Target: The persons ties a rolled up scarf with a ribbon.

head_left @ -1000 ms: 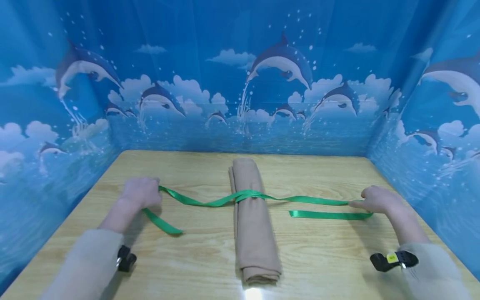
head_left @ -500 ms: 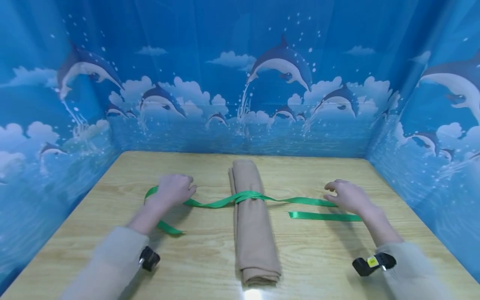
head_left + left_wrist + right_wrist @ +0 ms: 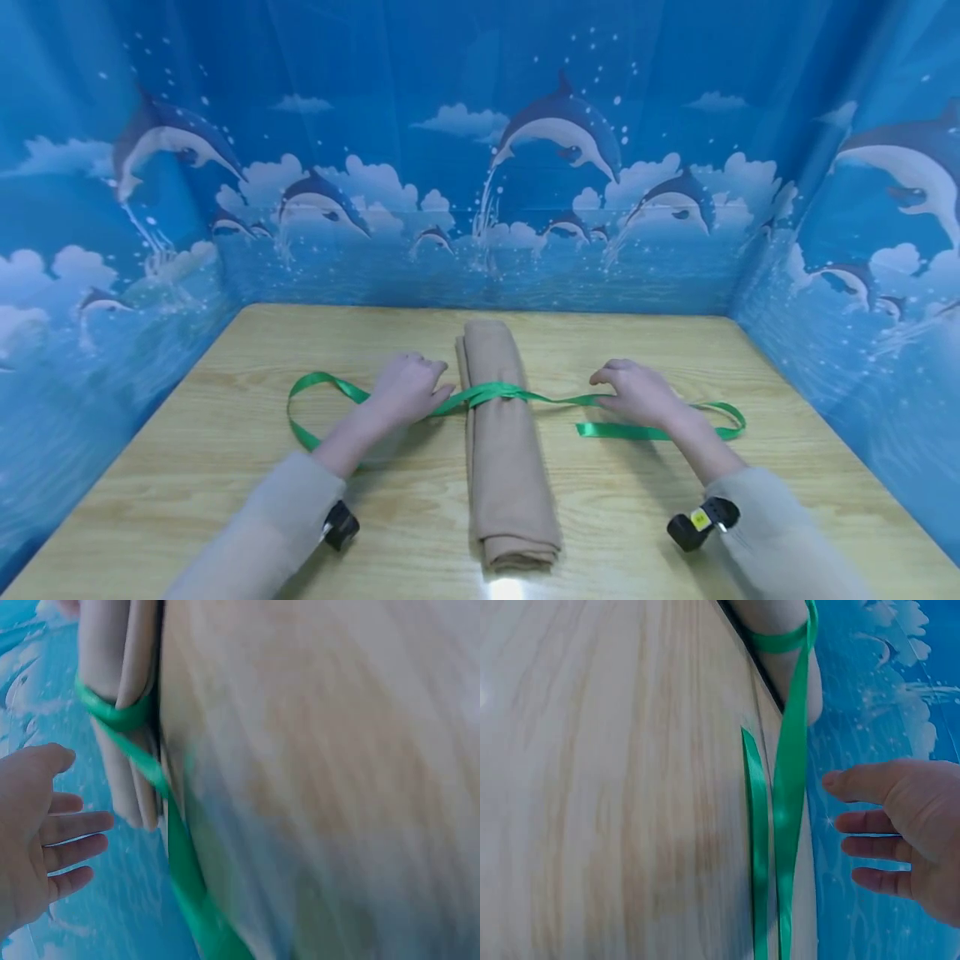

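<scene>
Tabletop (image 3: 420,533) bears rolled cloth (image 3: 513,479) between left fingers (image 3: 441,394) and right fingers (image 3: 611,375).

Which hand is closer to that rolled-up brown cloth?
The left hand. It hovers just off the left side of the brown cloth; the right hand hovers off the right side, with a wider gap between.

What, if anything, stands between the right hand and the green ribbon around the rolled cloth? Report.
Nothing visible blocks the right hand from the green ribbon where it wraps the rolled cloth; only the ribbon's right stretch runs between them.
</scene>
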Demonstrator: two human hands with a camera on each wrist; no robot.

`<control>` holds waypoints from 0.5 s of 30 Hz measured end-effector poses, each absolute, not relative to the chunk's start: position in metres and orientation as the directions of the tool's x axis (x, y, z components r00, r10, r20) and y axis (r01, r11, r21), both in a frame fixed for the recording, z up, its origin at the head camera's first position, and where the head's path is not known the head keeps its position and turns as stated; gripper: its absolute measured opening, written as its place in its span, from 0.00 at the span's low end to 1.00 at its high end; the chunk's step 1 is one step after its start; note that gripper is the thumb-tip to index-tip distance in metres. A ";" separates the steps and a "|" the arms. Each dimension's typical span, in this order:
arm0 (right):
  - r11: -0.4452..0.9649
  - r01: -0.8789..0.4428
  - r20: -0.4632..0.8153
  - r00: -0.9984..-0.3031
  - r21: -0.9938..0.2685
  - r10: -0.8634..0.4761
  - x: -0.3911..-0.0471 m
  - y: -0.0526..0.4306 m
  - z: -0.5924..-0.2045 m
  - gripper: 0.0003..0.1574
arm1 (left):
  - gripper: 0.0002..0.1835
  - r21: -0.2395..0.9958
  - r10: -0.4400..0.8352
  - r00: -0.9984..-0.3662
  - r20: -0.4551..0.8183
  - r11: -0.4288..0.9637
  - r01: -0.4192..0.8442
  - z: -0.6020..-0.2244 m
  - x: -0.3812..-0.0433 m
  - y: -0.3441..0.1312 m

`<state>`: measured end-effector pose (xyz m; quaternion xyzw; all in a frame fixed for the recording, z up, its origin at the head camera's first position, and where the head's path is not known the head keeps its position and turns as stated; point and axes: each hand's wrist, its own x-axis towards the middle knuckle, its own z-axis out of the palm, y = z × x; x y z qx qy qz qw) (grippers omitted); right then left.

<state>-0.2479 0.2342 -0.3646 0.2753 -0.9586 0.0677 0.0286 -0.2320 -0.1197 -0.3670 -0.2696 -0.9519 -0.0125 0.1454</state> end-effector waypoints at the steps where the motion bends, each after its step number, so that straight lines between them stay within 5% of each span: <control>1: 0.831 -0.545 0.098 -0.838 -0.114 -0.536 -0.249 0.231 -0.366 0.18 | 0.19 -0.061 0.516 -0.809 0.283 0.851 0.522 -0.369 -0.232 -0.117; 15: 0.779 -0.626 0.138 -0.770 0.029 -0.624 -0.251 0.201 -0.378 0.13 | 0.17 -0.159 0.547 -0.805 0.228 0.837 0.523 -0.383 -0.227 -0.097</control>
